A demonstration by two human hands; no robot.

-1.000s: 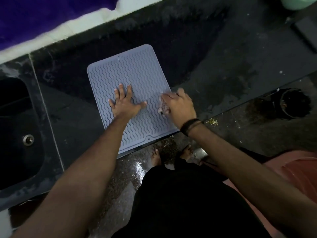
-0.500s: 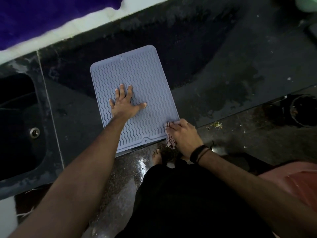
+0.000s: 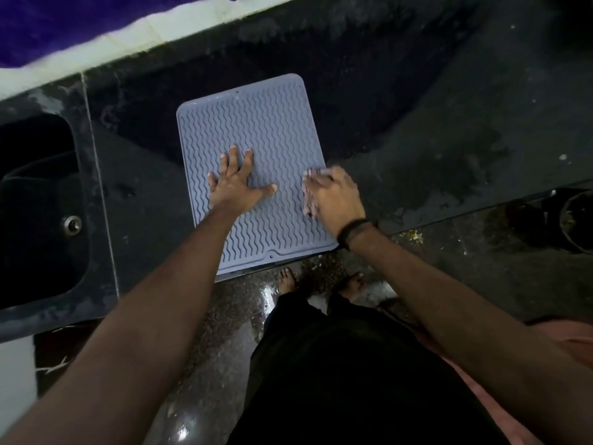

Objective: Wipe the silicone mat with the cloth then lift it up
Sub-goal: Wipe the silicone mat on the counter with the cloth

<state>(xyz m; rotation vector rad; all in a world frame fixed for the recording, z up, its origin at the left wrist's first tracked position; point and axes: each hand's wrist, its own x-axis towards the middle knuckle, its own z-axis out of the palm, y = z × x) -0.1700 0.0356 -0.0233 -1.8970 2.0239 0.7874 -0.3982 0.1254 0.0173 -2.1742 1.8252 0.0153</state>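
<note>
1. Sink (image 3: 38, 213): dark basin at far left, set into the surface, metal drain (image 3: 72, 225) visible at its bottom.
2. Surface (image 3: 417, 130): dark countertop with wet patches and pale specks. A white ledge (image 3: 179, 30) runs along its far edge, with something purple (image 3: 64, 24) behind it.
3. Mat (image 3: 266, 123): grey-blue rectangle with wavy ridges, lying flat on the surface right of the sink. Its near edge sits at the surface's front edge, slightly angled. Not lifted.
4. Left hand (image 3: 236, 187): palm down on the mat's left-centre area, fingers straight and spread wide, thumb out to the right. Presses flat on the mat, grips nothing.
5. Cloth (image 3: 309, 194): pale, bunched, partly blurred. It lies on the mat near its right edge, sticking out from the left side of the right hand.
6. Right hand (image 3: 337, 197): fingers curled around the cloth, holding it down on the mat's right side, just right of the left thumb and apart from it. Dark band (image 3: 353, 231) on the wrist.
7. Floor (image 3: 224, 316): wet, speckled, glossy below the surface edge. Bare feet (image 3: 287, 279) and dark clothing visible, toes near the mat's near edge.
8. Bucket (image 3: 577, 223): dark round container at far right on the floor, partly cut off.
</note>
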